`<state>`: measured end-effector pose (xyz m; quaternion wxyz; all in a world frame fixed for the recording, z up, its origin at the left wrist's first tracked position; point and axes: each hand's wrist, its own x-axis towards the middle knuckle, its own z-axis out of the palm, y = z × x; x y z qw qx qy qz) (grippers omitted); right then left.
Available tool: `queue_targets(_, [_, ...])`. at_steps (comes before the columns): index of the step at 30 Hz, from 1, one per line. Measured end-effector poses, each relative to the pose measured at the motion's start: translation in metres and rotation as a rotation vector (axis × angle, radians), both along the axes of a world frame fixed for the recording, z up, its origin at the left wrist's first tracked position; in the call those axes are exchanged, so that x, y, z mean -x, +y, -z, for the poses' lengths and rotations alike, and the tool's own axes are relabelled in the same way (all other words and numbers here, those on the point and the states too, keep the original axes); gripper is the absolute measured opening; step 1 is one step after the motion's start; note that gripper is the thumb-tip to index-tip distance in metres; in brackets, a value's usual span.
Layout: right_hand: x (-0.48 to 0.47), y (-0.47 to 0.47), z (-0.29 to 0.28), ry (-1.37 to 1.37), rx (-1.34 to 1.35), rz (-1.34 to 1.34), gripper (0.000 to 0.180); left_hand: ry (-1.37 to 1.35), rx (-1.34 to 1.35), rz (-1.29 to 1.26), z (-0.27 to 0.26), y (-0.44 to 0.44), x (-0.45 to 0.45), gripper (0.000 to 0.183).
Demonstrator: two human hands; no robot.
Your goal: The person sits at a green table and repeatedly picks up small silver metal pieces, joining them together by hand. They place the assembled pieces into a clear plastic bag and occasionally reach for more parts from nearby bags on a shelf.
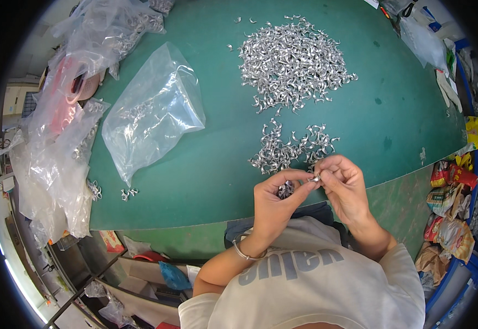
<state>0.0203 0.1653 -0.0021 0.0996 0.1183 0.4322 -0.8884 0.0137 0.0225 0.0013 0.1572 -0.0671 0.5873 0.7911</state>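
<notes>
My left hand (278,201) pinches a small curved silvery metal piece (314,179) between thumb and forefinger, and more such pieces (286,189) are cupped in its palm. The fingertips of my right hand (343,187) touch the same pinched piece from the other side. Just beyond my hands lies a small loose heap of curved metal pieces (278,150). Farther off on the green tabletop is a much larger pile of like pieces (292,61). A clear plastic bag (156,111) with a few metal pieces showing through it lies flat to the left.
Clear bags with metal parts (62,164) crowd the table's left edge, around a pink basket (88,88). Several small metal parts (129,193) lie near that side. A white glove (448,90) is at the right edge. Food packets (448,197) fill a blue-framed rack at right.
</notes>
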Motion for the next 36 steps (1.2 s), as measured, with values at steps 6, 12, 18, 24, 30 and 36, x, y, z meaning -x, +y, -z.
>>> queue_targets(6, [-0.002, -0.002, -0.004, -0.005, 0.014, 0.009, 0.010, -0.074, -0.041, 0.025, -0.003, -0.001, -0.002, 0.010])
queue_targets(12, [-0.004, -0.004, -0.003, 0.036, -0.025, 0.026, 0.010, 0.135, 0.021, 0.037, -0.004, -0.001, 0.000, 0.007])
queue_targets(18, [0.025, 0.025, 0.005, 0.380, -1.153, 0.119, 0.012, -0.390, -0.545, 0.117, 0.000, -0.012, 0.005, 0.006])
queue_targets(24, [0.058, 0.031, 0.014, 0.564, -1.653, 0.016, 0.015, -0.388, -0.524, 0.134, 0.002, -0.012, 0.007, 0.018])
queue_targets(30, [0.066, 0.035, 0.023, 0.638, -1.754, -0.110, 0.009, -0.420, -0.410, 0.144, 0.008, -0.009, 0.005, 0.026])
queue_targets(36, [0.065, 0.041, 0.029, 0.619, -1.706, -0.068, 0.011, -0.391, -0.371, 0.123, 0.009, -0.005, 0.006, 0.020])
